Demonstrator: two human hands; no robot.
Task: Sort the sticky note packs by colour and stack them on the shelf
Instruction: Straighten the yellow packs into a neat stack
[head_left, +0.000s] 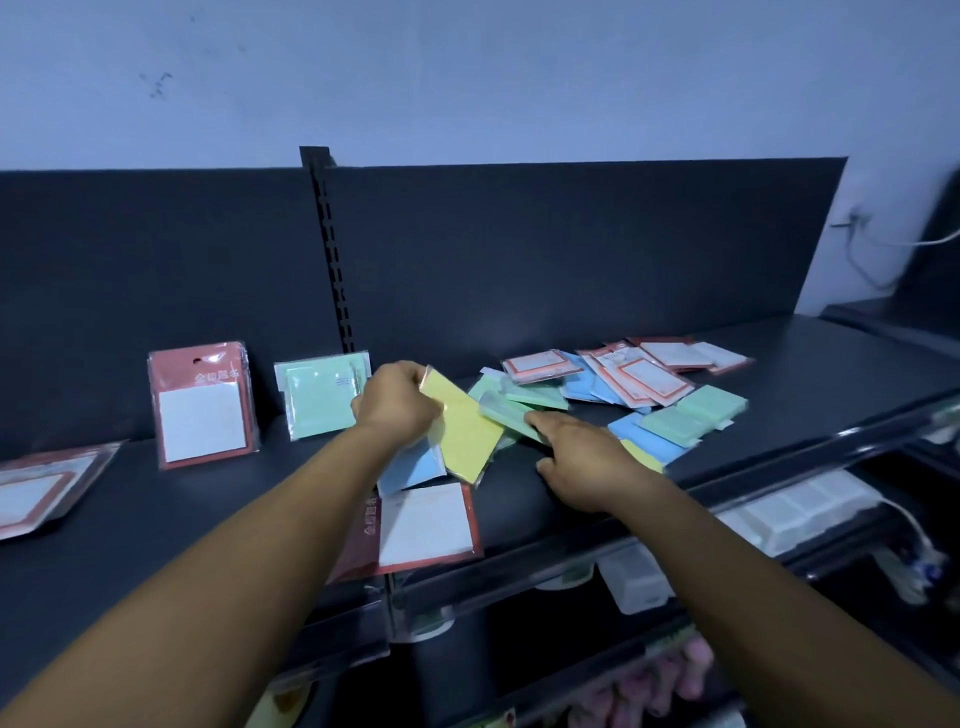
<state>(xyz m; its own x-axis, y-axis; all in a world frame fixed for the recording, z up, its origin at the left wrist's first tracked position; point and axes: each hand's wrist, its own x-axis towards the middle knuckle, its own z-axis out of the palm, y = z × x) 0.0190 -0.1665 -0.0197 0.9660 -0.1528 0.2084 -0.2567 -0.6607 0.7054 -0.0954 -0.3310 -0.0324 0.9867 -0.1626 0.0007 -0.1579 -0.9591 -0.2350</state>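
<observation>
Two bare hands work over a dark shelf (156, 519) whose black back panel (571, 249) runs from 9 to 3 o'clock. Largest of the goods is the loose heap of packs (623, 395) at 2 o'clock from the hands: red-bordered, blue and green ones overlapping in no order. Toward 9 o'clock a red-carded pack with a white pad (203, 406) leans upright against the panel, and just beside it, toward centre, a green pack (321, 395) leans the same way. At 6 o'clock another red-carded white pack (426, 525) lies flat near the shelf's front edge, and a further red one (41, 493) lies flat at the far 9 o'clock edge.

Left hand (397, 402) has its fingers curled round the upper end of a yellow pack (462, 434), which slants down toward 5 o'clock from the grip; a blue pack (410, 467) shows beneath it. Right hand (582, 457) lies palm down, its fingers fairly straight and their tips touching the near end of a green pack in the heap (506, 418), which extends away toward 10 o'clock.
</observation>
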